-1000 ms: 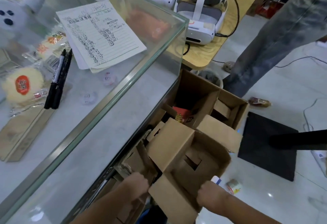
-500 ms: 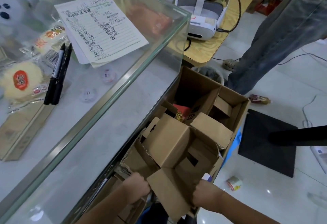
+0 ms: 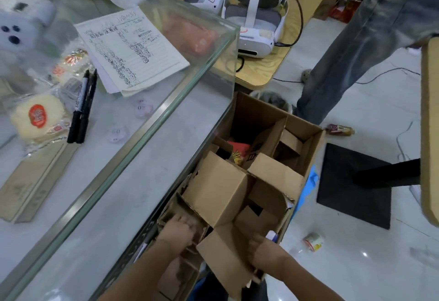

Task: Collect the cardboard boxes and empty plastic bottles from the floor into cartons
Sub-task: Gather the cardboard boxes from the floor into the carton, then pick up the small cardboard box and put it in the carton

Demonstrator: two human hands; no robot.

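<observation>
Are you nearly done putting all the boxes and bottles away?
Partway, it looks. Done: the big carton already holds several cardboard pieces and a red packet. In hand: the left hand and right hand grip a smaller box at the carton's near end. Left: a small cup and a bottle-like item lie on the floor, not yet collected.

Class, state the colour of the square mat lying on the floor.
The mat is black; the head view shows it.
</observation>
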